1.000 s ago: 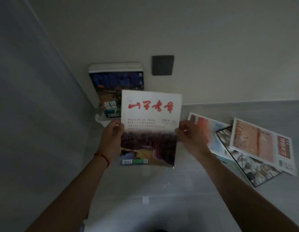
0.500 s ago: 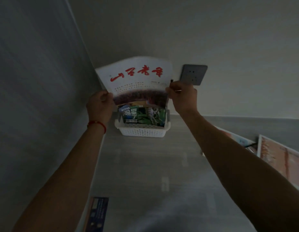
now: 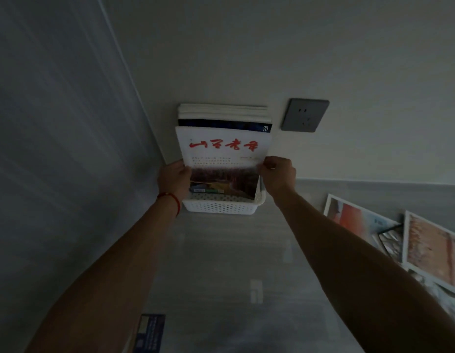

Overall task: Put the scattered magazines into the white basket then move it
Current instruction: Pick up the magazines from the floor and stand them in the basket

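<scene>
A white perforated basket [image 3: 222, 208] stands on the grey floor in the corner, against the far wall. Several magazines [image 3: 222, 114] stand upright in it, leaning on the wall. In front of them stands a white magazine with red characters [image 3: 222, 149], its lower edge down inside the basket. My left hand [image 3: 174, 178] grips its left edge and my right hand [image 3: 278, 173] pinches its right edge. At the right, an orange-and-white magazine [image 3: 353, 217], a dark-framed one [image 3: 390, 239] and a reddish one [image 3: 435, 250] lie overlapping on the floor.
A grey wall socket [image 3: 305, 115] is mounted right of the basket. A grey wall panel [image 3: 55, 149] runs along the left. A dark blue booklet [image 3: 150, 332] lies on the floor near the bottom edge, between my arms.
Both hands carried the red-lettered magazine forward from in front of me, over the basket, then lowered it upright into the basket in front of the others.
</scene>
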A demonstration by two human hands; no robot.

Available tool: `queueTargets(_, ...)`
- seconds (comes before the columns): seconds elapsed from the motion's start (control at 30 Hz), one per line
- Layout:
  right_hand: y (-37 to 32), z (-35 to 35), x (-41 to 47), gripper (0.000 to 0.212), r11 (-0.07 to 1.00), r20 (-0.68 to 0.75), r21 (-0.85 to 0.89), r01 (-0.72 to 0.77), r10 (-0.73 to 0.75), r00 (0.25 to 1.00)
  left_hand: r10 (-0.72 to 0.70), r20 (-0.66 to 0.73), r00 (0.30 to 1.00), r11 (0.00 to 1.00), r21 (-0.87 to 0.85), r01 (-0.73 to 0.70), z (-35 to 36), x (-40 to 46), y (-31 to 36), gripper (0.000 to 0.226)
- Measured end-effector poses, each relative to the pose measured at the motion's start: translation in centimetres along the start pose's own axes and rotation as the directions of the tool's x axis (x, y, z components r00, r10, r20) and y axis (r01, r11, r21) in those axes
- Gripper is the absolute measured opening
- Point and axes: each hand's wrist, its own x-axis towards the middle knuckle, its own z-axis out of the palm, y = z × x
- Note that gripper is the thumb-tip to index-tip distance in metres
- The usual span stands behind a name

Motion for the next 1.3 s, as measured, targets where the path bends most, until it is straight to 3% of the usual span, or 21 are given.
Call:
queueTargets(0.2, 1.0, -1.0, -0.3, 0.036, 0.993, 0.185, 0.114, -0.035, 0.013, 0.983, 0.048, 0.078, 0.996, 0.999, -0.019, -0.047, 0.8, -0.6, 0.6, 0.044)
queueTargets(0.3, 2.3, -2.2, -1.3, 0.044, 0.989, 0.237, 0.135, -0.055, 0.021, 0.971, 0.01, 0.088, 0.996, 0.999, 0.042, -0.014, 0.9, -0.9, 0.7, 0.033)
queueTargets(0.47, 7.0, -6.5, -4.0, 0.035, 0.999, 0.198, 0.034, -0.018, 0.011, 0.98, 0.026, -0.083, 0.996, 0.994, 0.106, -0.017, 3.0, -4.5, 1.0, 0.035)
queueTargets(0.6, 12.0, -11.5, -6.1, 0.028, 0.997, 0.179, -0.064, -0.048, 0.059, 0.982, -0.053, -0.097, 0.994, 0.999, -0.01, 0.052, 4.4, -5.9, 1.2, 0.053)
queueTargets(0.73, 15.8, -15.7, -7.9, 0.024, 0.982, 0.148, -0.049, -0.181, 0.186, 0.971, -0.178, 0.019, 0.984, 0.952, -0.25, 0.177, 4.4, -4.7, 1.7, 0.054)
queueTargets(0.87, 15.8, -16.3, -8.5, 0.024, 0.988, 0.18, -0.072, -0.14, 0.151, 0.972, -0.298, 0.158, 0.942, 0.861, -0.382, 0.336, 5.5, -3.8, 3.5, 0.07)
queueTargets(0.97, 13.3, -13.8, -8.4, 0.028, 0.999, 0.24, -0.007, -0.033, 0.034, 0.97, -0.258, 0.094, 0.962, 0.894, -0.353, 0.274, 6.5, -4.0, 4.6, 0.076)
queueTargets(1.1, 8.8, -10.0, -8.0, 0.036, 0.993, 0.306, 0.028, 0.114, -0.117, 0.945, -0.162, 0.155, 0.974, 0.931, -0.303, 0.203, 6.7, -4.4, 5.1, 0.073)
queueTargets(1.3, 6.5, -8.5, -8.1, 0.043, 0.99, 0.302, -0.034, 0.134, -0.117, 0.946, -0.066, 0.215, 0.974, 0.993, -0.086, 0.086, 6.0, -5.6, 5.7, 0.052)
